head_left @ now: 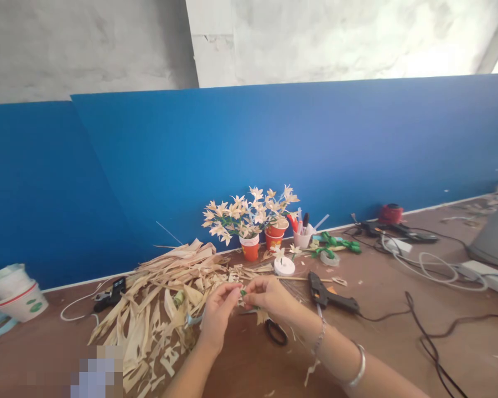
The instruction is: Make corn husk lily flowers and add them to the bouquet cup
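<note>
My left hand [218,315] and my right hand [268,296] meet over the table, fingertips pinched together on a small green strip [243,293]. What kind of strip it is, I cannot make out. Just below my right hand shows a pale flower [262,317]; whether it joins the green strip is hidden by the fingers. Under my right wrist lies a black scissors handle [276,333]. Dried pale husk strips [166,293] are heaped beside my left hand. Beyond the hands, a white round base [284,267] bears small pale flowers.
Pale flowers [236,210] stand in red cups [250,250] by the blue partition [274,138]. A black glue gun [332,296] lies to the right, its cord trailing. Green ribbon pieces [336,242], a pen cup [302,239] and white cables [435,268] sit farther back. A paper bucket [22,301] stands left.
</note>
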Motion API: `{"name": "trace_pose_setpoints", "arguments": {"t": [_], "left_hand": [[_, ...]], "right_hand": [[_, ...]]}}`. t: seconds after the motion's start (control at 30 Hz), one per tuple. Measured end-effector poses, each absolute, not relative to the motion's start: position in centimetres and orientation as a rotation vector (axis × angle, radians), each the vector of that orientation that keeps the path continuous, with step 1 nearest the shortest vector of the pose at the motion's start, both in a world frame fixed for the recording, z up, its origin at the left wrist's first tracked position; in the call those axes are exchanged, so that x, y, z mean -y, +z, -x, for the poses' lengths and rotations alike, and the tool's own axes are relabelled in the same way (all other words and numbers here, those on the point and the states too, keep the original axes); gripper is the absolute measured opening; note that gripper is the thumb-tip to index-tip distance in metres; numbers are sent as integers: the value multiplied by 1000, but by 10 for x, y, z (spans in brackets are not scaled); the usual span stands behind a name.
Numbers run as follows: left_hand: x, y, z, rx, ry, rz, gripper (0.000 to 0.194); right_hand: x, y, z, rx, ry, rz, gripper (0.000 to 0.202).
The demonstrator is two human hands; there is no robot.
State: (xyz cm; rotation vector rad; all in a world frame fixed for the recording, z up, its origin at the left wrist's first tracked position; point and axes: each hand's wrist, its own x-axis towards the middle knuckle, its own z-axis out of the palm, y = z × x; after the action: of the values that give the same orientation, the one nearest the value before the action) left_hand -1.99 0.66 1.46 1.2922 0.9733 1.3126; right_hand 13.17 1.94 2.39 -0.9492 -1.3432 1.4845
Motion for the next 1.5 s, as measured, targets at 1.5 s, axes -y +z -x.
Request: {"name": "trace_pose_setpoints", "arguments": {"t": [1.5], "left_hand": [[-15, 23, 28, -1034, 1220, -1693, 22]], "right_hand": [[-17, 30, -134, 1585, 1222, 1183, 12]]}}
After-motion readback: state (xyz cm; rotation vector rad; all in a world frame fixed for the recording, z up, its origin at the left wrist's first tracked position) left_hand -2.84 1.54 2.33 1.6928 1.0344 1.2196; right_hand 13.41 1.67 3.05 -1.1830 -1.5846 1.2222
